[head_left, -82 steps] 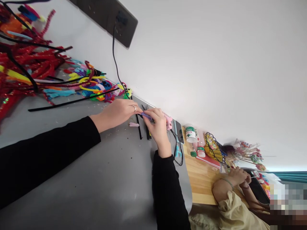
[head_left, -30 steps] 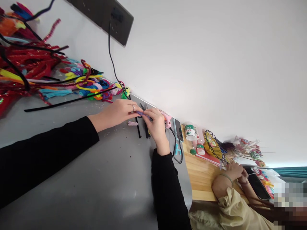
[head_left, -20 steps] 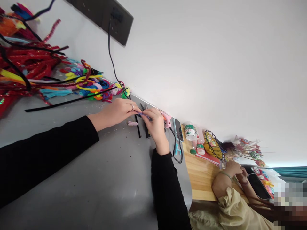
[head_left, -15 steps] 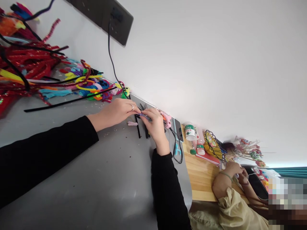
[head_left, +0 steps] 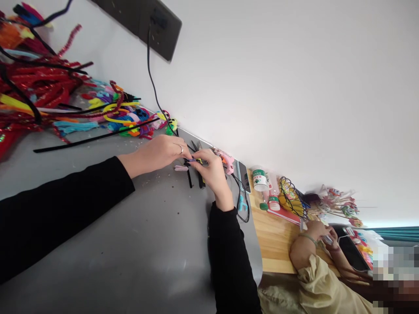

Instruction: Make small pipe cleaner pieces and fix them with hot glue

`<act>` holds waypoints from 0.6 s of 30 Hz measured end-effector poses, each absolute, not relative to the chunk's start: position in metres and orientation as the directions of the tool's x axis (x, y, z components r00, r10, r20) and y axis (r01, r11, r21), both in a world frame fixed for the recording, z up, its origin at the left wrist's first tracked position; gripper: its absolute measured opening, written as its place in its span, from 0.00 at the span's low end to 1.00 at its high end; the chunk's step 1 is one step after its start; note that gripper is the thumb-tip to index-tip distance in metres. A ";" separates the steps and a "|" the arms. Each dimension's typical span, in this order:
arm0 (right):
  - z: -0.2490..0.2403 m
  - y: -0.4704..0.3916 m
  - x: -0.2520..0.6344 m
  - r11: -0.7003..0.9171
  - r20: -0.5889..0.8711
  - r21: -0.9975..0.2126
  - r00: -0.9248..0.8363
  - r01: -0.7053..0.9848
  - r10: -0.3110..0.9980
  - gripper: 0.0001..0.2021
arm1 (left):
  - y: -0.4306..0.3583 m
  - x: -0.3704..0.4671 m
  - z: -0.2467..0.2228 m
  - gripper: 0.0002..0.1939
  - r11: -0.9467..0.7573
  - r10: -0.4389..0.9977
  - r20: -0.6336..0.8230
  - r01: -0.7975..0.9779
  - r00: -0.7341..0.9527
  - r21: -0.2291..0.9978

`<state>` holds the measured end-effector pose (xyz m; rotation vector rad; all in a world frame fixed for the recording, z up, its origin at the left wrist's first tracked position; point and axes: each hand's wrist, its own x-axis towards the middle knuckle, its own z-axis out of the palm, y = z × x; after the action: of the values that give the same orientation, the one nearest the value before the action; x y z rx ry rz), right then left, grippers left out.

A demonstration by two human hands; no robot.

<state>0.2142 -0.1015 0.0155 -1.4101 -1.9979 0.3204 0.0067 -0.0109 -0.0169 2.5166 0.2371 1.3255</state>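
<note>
My left hand (head_left: 160,152), with a ring on one finger, pinches a small purple piece of pipe cleaner (head_left: 191,160). The fingertips of my right hand (head_left: 212,172) close on the same piece from the other side. Much of it is hidden by the fingers. Just below, on the grey table mat (head_left: 147,244), lies a folded pale pink pipe cleaner (head_left: 181,168). Beside it is a short black strip (head_left: 190,179). A dark-handled cutting tool (head_left: 201,181) lies partly behind my right hand. A pink glue gun (head_left: 226,159) rests just past that hand.
Red tinsel stems (head_left: 42,83) and many-coloured pipe cleaners (head_left: 127,117) pile up at left. A phone (head_left: 243,176), a looped black cable and bottles (head_left: 260,179) stand right, along the wall. Another person's hands (head_left: 322,233) work at the wooden table (head_left: 271,235). A socket strip (head_left: 160,26) hangs above.
My fingertips have shifted slightly around the purple piece, and my right hand has tilted a little. The other person's hands have moved slightly.
</note>
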 end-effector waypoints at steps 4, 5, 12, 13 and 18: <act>0.017 -0.102 0.212 0.377 0.357 -0.510 -0.208 0.773 0.911 0.04 | -0.012 0.007 -0.016 0.22 -0.953 0.252 0.770 0.010 0.587 0.304; 0.017 -0.102 0.212 0.373 0.354 -0.503 -0.208 0.779 0.912 0.04 | -0.013 0.007 -0.016 0.22 -0.953 0.251 0.765 0.011 0.593 0.304; 0.016 -0.101 0.211 0.358 0.360 -0.446 -0.202 0.820 0.911 0.07 | -0.016 0.008 -0.014 0.24 -0.947 0.275 0.744 0.039 0.609 0.318; 0.016 -0.101 0.211 0.356 0.363 -0.440 -0.199 0.824 0.910 0.07 | -0.016 0.008 -0.014 0.24 -0.946 0.279 0.745 0.040 0.606 0.322; 0.014 -0.101 0.210 0.365 0.384 -0.432 -0.198 0.825 0.902 0.08 | -0.014 0.008 -0.018 0.24 -0.941 0.291 0.737 0.041 0.610 0.337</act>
<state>0.2101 -0.1006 0.0142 -1.4885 -2.0504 0.1728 0.0084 -0.0140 -0.0180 2.5519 0.2702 1.2436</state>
